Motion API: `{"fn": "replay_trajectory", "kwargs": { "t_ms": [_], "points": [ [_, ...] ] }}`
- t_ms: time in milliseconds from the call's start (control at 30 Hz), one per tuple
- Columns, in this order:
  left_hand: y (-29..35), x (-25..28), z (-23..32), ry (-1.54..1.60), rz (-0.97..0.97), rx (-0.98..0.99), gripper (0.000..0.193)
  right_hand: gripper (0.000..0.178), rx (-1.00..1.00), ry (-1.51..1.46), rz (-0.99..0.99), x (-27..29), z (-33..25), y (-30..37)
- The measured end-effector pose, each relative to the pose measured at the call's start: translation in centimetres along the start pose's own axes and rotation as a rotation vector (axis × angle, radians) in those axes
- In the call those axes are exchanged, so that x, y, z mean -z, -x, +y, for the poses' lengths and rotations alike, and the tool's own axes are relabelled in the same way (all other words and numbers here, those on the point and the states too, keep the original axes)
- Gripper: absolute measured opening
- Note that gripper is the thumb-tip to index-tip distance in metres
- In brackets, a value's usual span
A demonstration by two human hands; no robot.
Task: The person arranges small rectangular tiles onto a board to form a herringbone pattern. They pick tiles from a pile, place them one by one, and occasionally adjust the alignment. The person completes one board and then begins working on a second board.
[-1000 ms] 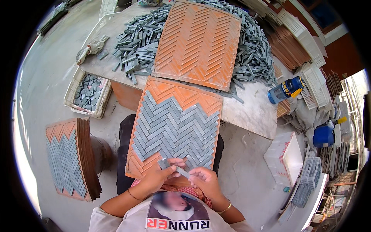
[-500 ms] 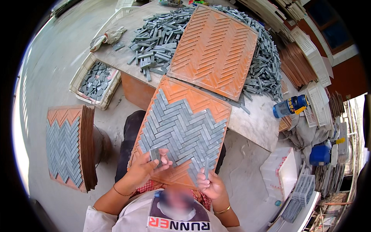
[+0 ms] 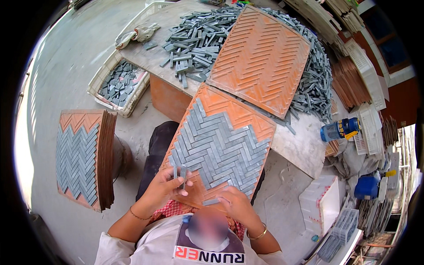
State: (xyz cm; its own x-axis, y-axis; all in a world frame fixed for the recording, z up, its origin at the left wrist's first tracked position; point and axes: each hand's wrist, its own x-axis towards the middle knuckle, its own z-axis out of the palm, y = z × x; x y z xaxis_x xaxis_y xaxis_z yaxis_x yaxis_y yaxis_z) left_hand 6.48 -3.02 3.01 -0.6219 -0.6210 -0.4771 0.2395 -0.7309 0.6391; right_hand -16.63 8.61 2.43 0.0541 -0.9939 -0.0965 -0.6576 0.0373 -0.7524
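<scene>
Across my lap lies an orange herringbone mould board (image 3: 212, 95), mostly filled with grey stone tile strips (image 3: 216, 145); its orange grooves show at the far and near ends. Over its near left part, my left hand (image 3: 170, 183) is closed around a couple of loose grey tile strips (image 3: 183, 174), which stick up between the fingers. My right hand (image 3: 239, 204) is low over the near edge. Its fingers are closed at the end of a single grey tile strip (image 3: 211, 202), which lies slanted at the bare near grooves.
Ahead, an unfilled orange mould board (image 3: 260, 59) rests on a heap of grey strips (image 3: 194, 39) on the table (image 3: 300, 145). A crate of grey pieces (image 3: 126, 110) and a stack of boards (image 3: 106, 159) stand left. A blue bottle (image 3: 340, 129) is on the right.
My right hand has moved left and down with its strip, from upright above the board to flat at the near edge. My left hand still holds its strips. The whole view has shifted slightly.
</scene>
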Motion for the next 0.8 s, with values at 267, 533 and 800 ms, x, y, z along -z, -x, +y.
{"fn": "replay_trajectory", "kwargs": {
  "t_ms": [267, 533, 800],
  "points": [
    [-0.5, 0.6, -2.1, -0.016, -0.019, 0.024, 0.021, 0.017, 0.103, 0.138, -0.028, -0.7, -0.4, 0.1],
    [-1.0, -0.9, -3.4, -0.021, 0.008, 0.099, 0.017, 0.026, 0.261, 0.07, -0.003, -0.7, -0.4, -0.7],
    [-0.6, -2.6, -3.2, -0.439, -0.098, 0.072, 0.016, 0.023, -0.136, -0.864, 0.053, -0.3, -1.7, -2.2]
  ]
}}
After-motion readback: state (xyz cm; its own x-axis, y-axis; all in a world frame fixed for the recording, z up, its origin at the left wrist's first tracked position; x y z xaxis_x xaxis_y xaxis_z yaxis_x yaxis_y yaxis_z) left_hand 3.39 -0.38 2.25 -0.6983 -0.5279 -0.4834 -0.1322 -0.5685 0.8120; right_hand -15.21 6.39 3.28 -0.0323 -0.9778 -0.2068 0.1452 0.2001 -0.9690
